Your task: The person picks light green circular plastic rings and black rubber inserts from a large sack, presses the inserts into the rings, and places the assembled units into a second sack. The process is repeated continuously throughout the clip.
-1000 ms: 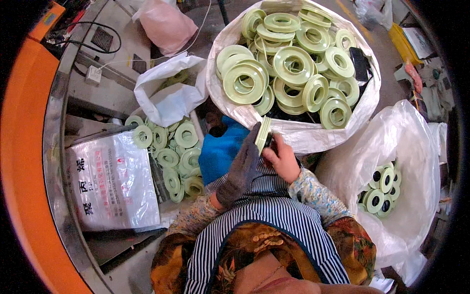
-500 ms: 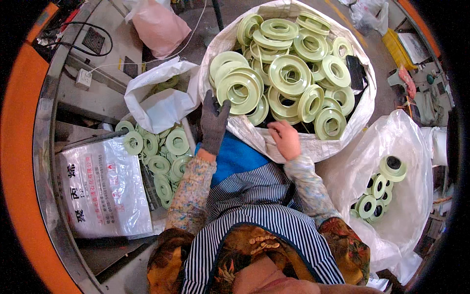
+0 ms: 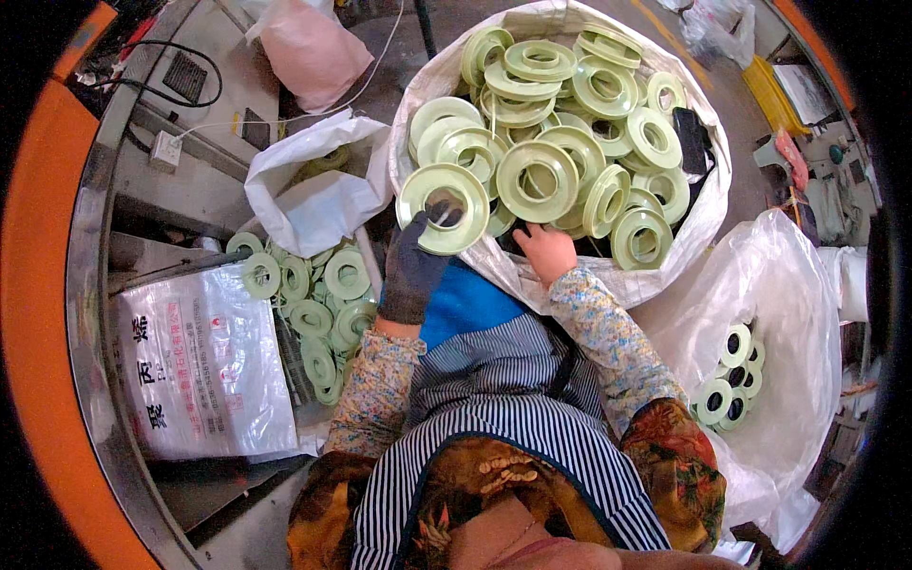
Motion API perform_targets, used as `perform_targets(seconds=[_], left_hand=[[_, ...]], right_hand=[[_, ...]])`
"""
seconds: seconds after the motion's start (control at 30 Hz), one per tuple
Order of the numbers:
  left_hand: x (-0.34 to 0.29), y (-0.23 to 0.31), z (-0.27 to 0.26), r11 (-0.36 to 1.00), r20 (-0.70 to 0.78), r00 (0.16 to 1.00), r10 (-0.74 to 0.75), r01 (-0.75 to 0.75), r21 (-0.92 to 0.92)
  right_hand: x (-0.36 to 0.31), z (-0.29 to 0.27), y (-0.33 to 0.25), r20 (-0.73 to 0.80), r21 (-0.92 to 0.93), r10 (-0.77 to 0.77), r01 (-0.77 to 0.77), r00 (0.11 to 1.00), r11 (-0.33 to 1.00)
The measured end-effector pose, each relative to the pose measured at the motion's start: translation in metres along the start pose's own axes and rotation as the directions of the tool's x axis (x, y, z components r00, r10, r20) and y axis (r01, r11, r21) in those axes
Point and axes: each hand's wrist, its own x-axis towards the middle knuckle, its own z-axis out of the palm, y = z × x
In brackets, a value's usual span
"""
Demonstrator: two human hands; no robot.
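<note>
Your left grip (image 3: 415,271), in a dark grey glove, is closed around the near edge of a pale green ring (image 3: 443,177); its fingertips show through the hole in the middle; you have this ring facing up at the near left edge of a big white sack (image 3: 508,274), in front of the heap of rings (image 3: 608,85) that fills it. Your right grip (image 3: 549,251), bare across the back, reaches over the near rim of that same sack, just to the right of the held ring and apart from it; its fingertips look dark and are bent down among the rings, so you cannot tell whether it holds anything. A black object (image 3: 692,138) sits inside the sack at its right side. To your right stands a clear plastic bag (image 3: 793,285) with smaller rings (image 3: 714,399) in it, some showing dark centres; to your left lies a pile of thin green rings (image 3: 313,318), with a small white sack (image 3: 328,214) beyond it and a flat printed bag (image 3: 214,380) beside it. A blue cloth (image 3: 465,309) lies over your lap, next to your striped apron (image 3: 494,418).
</note>
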Motion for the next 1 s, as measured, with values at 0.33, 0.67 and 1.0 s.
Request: perform_targets(seconds=[0.33, 0.67, 1.0], left_hand=[[-0.067, 0.0, 0.019, 0.818, 0.106, 0.994, -0.008, -0.054, 0.573], [-0.078, 0.002, 0.056, 0.989, 0.126, 0.981, -0.148, 0.15, -0.003], [-0.08, -0.009, 0.048, 0.986, 0.199, 0.975, -0.102, 0.071, 0.153]], right_hand=[[-0.049, -0.085, -0.036, 0.058, 0.974, 0.441, -0.148, 0.896, 0.174], [-0.052, -0.084, -0.054, 0.034, 0.997, 0.261, -0.016, 0.965, -0.07], [-0.056, -0.108, -0.057, -0.147, 0.552, 0.122, -0.02, 0.982, 0.834]])
